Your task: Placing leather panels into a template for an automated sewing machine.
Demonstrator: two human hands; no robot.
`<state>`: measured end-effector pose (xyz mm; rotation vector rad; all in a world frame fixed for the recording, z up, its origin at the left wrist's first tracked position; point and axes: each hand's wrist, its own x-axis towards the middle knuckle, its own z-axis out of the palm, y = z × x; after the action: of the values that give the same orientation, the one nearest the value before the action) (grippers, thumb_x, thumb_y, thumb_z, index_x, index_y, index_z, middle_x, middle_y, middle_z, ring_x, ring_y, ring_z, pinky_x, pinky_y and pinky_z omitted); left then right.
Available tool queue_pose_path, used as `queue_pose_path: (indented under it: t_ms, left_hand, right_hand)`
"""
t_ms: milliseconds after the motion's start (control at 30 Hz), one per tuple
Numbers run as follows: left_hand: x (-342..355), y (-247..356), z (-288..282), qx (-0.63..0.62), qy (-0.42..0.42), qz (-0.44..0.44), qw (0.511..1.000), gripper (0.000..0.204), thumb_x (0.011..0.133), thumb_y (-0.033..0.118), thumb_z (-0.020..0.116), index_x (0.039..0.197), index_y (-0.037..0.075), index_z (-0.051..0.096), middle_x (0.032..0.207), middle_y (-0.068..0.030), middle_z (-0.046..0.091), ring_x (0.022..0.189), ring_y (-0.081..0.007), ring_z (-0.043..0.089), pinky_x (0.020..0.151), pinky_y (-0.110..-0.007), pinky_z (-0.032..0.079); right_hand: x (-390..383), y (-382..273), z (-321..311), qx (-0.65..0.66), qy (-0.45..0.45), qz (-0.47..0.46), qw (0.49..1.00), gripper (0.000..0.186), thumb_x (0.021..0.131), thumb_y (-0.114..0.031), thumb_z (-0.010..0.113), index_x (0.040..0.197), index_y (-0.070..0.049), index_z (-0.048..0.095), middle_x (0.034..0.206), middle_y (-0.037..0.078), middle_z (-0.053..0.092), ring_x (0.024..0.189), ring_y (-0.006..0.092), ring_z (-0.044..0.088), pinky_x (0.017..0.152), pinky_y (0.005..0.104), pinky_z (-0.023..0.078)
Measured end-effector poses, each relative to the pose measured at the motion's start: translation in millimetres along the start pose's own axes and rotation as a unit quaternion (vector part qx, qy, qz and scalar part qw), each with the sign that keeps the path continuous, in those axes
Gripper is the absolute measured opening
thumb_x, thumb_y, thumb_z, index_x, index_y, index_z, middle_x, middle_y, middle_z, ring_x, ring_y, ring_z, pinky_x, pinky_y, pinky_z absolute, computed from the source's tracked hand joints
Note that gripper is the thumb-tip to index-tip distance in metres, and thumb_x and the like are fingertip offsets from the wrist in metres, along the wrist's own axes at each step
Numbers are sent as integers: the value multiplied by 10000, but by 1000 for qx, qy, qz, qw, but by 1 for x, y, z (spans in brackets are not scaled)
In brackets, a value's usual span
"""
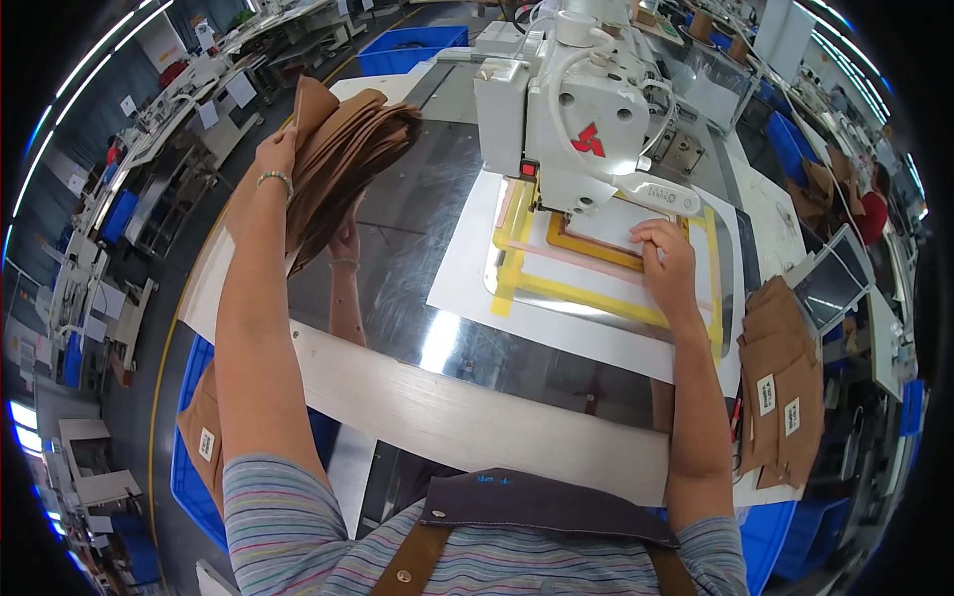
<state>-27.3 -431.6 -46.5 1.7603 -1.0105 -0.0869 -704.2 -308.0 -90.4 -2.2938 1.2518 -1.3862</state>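
A thick bundle of brown fabric pieces (343,149) stands on edge at the left side of the shiny metal table. My left hand (276,157), with a beaded bracelet at the wrist, grips its left edge. Below the white head of a sewing machine (586,119) lies a clear template (596,298) edged with yellow tape, on a white sheet (462,273). An orange-yellow rectangular frame (596,250) shows within it. My right hand (666,260) is at the frame's right end, its fingers bent but apart, with nothing visible in them. Their tips seem to touch the template.
More brown fabric pieces with white labels (780,387) lie stacked at the right, beside a tilted screen (835,278). A blue bin (189,477) holding brown fabric is at the lower left. Another blue bin (412,45) stands behind the table. Workbenches line both sides.
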Motion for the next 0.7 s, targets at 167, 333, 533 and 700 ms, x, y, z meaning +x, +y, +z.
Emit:
queue_pose_path:
  t_ms: [167,333,533,700]
  left_hand:
    - [-98,73,37,91,-39,295,950,184,972,207,749,1069,61,806,955,-97,739,854,-291,738,795,-409,570]
    - [-230,103,18,106,-212,539,808,146,920,53,722,1055,65,776,928,-86,693,831,-296,703,743,-421,572]
    - [-294,84,14,143,-316,603,719,355,846,74,702,1197,53,748,990,-72,648,952,-248,669,820,-370,584]
    - [-299,86,-2,147,-308,561,754,309,887,64,706,1194,51,731,1032,-77,678,955,-259,679,816,-377,582]
  right_hand:
    - [-9,3,-11,-32,5,11,999,144,882,55,574,916,10,707,1012,125,739,974,309,681,868,394,530]
    - [-4,-10,-3,-55,-4,-27,998,162,890,50,617,993,-5,728,1032,130,735,986,313,681,872,401,537]
    - [-8,-65,57,-61,-116,-203,970,249,897,-66,727,1144,-40,736,1148,107,730,1024,287,684,835,418,564]
    - [-12,-65,102,-201,-204,-268,920,255,882,-120,742,1126,-51,713,1058,39,688,984,210,684,761,357,569]
